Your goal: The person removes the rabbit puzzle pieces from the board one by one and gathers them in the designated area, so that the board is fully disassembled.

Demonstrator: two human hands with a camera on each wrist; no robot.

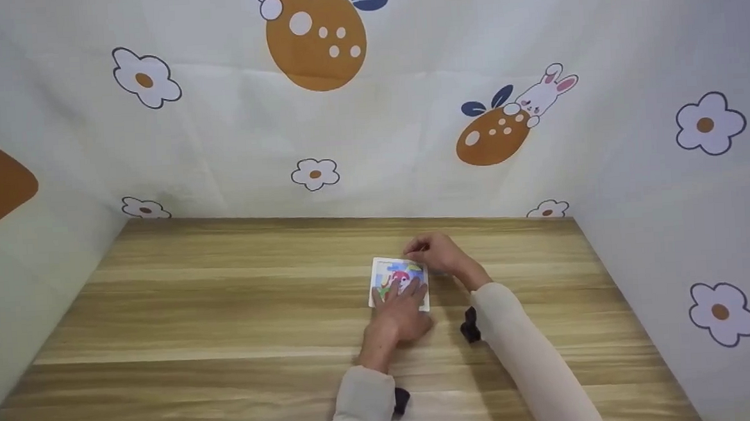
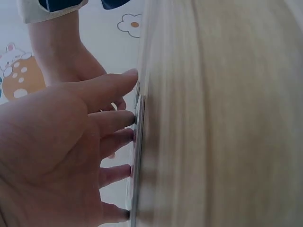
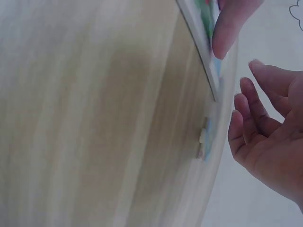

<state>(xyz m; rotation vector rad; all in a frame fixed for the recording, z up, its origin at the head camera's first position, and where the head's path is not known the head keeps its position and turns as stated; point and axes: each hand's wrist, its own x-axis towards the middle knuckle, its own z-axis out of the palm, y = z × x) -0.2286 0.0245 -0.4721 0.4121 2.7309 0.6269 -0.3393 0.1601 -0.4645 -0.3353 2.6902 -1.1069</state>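
A square picture puzzle in a white frame [image 1: 371, 298] lies flat on the wooden table. My left hand [image 1: 398, 318] rests on its lower part, fingers spread and tips touching the surface; the left wrist view shows these fingertips along the thin board [image 2: 138, 156]. My right hand [image 1: 440, 255] is at the puzzle's upper right corner, its fingers loosely bent. In the right wrist view this hand [image 3: 279, 127] holds nothing visible, and a small light-blue piece [image 3: 207, 139] lies on the table beyond the board's corner. The left hand covers part of the picture.
The wooden table [image 1: 212, 296] extends around the puzzle, mostly to its left. A pale curtain [image 1: 217, 129] with flowers, rabbits and orange fruit shapes stands behind the table and along both sides. Dark objects [image 1: 470, 325] show at both sleeves.
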